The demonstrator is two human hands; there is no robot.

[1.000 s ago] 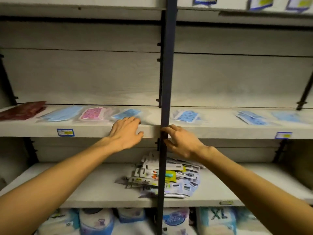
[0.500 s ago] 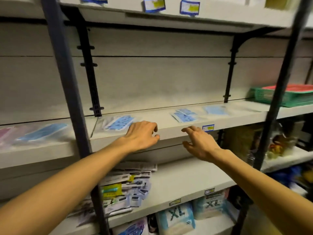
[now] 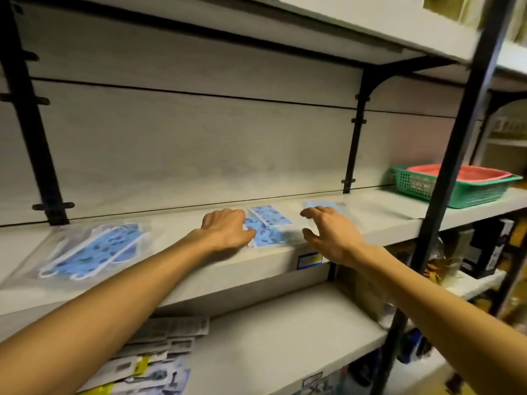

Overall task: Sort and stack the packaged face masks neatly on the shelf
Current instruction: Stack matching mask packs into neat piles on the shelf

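On the grey middle shelf [image 3: 385, 215] lie clear packets of blue patterned face masks. One large packet [image 3: 91, 249] sits at the left. Two smaller patterned packets [image 3: 269, 223] lie overlapped in the middle, and a plain light-blue packet [image 3: 336, 205] lies just right of them. My left hand [image 3: 225, 229] rests palm down on the shelf, its fingertips touching the left edge of the middle packets. My right hand [image 3: 330, 232] hovers with fingers spread over the shelf's front edge, between the middle packets and the plain one, holding nothing.
A green basket [image 3: 445, 192] with a red tray inside stands at the right end of the shelf. A black upright post [image 3: 453, 155] crosses in front on the right. Carded goods [image 3: 154, 357] lie piled on the lower shelf. Black brackets line the back wall.
My view and both hands have shifted right along the shelf. My left hand left the big packet and now touches the middle packets; my right hand has reached over the shelf edge.
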